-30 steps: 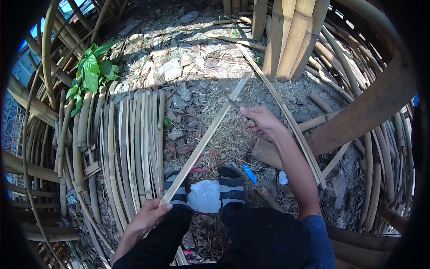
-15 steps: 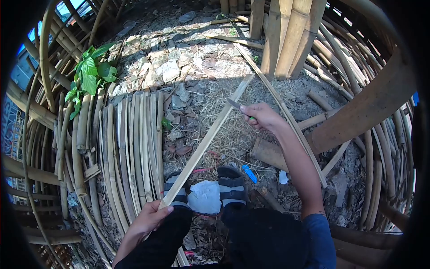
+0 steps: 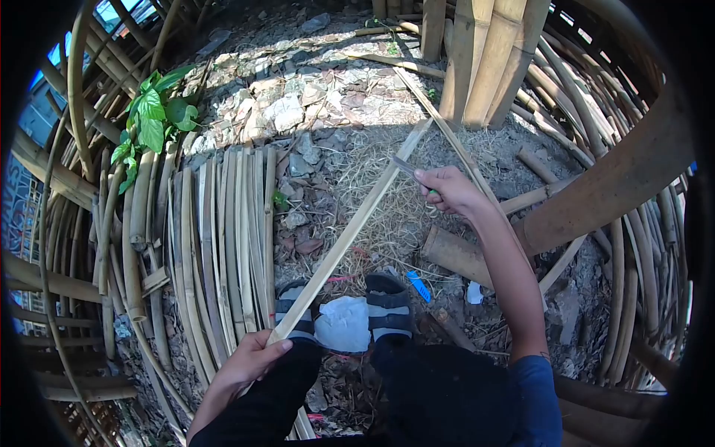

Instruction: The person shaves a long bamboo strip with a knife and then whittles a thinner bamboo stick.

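Observation:
A long pale bamboo strip (image 3: 350, 232) slants from my lap up to the right, its far end over the ground. My left hand (image 3: 253, 359) is closed round its near end, thumb on top, beside my left knee. In my right hand (image 3: 448, 189) is a knife (image 3: 406, 165) with a greenish handle, gripped in a fist. Its blade lies across the strip near the far end. Below that stretch, thin curly shavings (image 3: 383, 194) cover the ground.
Split bamboo strips (image 3: 231, 238) lie stacked on the left beside a leafy plant (image 3: 151, 112). Thick bamboo poles (image 3: 484, 67) stand at the back right, and a large one (image 3: 603, 175) slants in from the right. A blue object (image 3: 418, 286) lies by my sandals (image 3: 387, 313).
The view has shifted slightly. My right hand and the knife show a little further right and higher, still at the strip's far part; my left hand keeps its hold.

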Tool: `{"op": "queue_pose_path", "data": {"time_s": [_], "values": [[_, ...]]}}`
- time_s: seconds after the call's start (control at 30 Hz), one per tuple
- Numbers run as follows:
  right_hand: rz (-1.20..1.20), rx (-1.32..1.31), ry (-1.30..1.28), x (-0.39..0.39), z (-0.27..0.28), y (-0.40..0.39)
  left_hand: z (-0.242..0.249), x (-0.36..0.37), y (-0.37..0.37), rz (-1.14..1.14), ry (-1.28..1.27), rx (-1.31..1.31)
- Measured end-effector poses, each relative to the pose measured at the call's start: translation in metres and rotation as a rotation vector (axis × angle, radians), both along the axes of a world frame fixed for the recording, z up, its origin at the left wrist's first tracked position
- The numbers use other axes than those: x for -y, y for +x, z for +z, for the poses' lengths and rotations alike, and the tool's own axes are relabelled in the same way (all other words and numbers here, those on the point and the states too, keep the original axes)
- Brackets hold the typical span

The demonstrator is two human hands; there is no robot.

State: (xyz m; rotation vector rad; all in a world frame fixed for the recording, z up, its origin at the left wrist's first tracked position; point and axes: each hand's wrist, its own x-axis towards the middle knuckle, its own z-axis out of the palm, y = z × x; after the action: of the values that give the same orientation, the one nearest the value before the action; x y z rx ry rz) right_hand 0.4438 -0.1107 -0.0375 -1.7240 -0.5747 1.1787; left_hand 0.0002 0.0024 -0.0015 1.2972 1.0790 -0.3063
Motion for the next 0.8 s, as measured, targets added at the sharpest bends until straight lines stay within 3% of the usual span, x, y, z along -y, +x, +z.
{"op": "queue_pose_path", "data": {"time_s": [0.17,0.3,0.37,0.4,0.5,0.57,0.63,0.7,0.8], "values": [[-0.167,0.049,-0.006,-0.001,-0.019,0.048,0.003,0.004,0.001,-0.015,0.016,0.013],[-0.073,0.004,-0.082,-0.005,-0.004,0.017,-0.003,-0.002,-0.001,0.012,-0.039,0.021],[0.034,-0.03,0.086,-0.001,-0.012,0.006,-0.006,0.001,-0.004,0.029,-0.09,0.046],[-0.17,0.015,0.053,-0.004,-0.018,0.016,-0.005,0.002,-0.004,0.046,-0.103,0.046],[-0.243,-0.056,0.041,-0.003,-0.017,0.039,-0.008,0.0,-0.007,0.055,-0.127,0.072],[-0.226,-0.091,0.043,-0.006,-0.002,0.014,-0.009,-0.004,-0.007,0.047,-0.152,0.079],[-0.056,-0.126,0.062,-0.004,0.003,-0.003,-0.01,-0.004,-0.007,0.093,-0.212,0.141],[-0.056,-0.072,0.073,-0.004,-0.007,0.015,-0.011,-0.002,-0.008,0.093,-0.226,0.132],[-0.284,-0.064,0.05,-0.009,-0.006,0.03,-0.013,-0.003,-0.008,0.093,-0.244,0.158]]}}
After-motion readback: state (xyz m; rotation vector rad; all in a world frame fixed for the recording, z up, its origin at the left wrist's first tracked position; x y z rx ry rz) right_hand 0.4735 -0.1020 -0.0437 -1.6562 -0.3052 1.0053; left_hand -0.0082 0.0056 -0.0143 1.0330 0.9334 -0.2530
